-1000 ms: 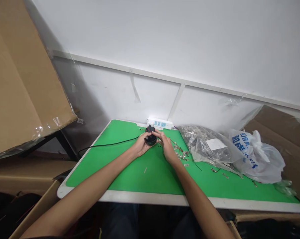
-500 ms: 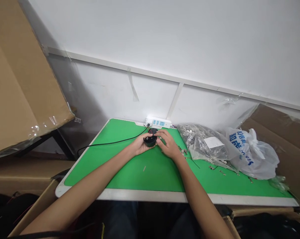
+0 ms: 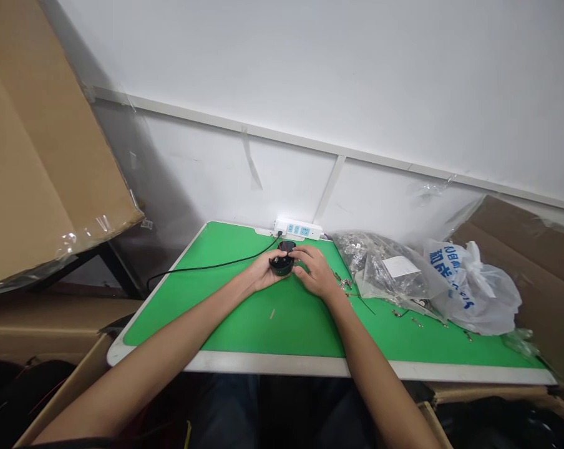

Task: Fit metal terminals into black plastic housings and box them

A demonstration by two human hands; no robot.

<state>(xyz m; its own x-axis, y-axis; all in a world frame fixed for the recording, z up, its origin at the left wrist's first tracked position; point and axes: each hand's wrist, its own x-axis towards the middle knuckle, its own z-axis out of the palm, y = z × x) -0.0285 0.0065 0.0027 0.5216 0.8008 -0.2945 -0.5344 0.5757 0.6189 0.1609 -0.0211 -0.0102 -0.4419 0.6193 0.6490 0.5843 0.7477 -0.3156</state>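
Observation:
A round black housing [image 3: 281, 267], open at the top like a small cup, is held just above the green mat. My left hand [image 3: 263, 272] is closed around its left side and underside, thumb over the rim. From the right, my right hand [image 3: 314, 269] curls its fingers over the far rim, and its thumb is at the near right side. Small parts and wires show inside the housing, too small to make out. Behind it is a second black round piece [image 3: 287, 246], partly hidden; whether the two are joined I cannot tell.
A white power strip [image 3: 298, 229] with a black cable [image 3: 216, 268] sits at the table's back. On the right are a clear bag of metal parts [image 3: 370, 255], a tied white bag [image 3: 478, 293] and scattered small fittings [image 3: 345, 284]. Cardboard [image 3: 43, 162] looms at left.
My right thumb has drawn slightly away from the housing's top, and the fingers have shifted a little at the rim. My left hand keeps its hold. The view has moved slightly.

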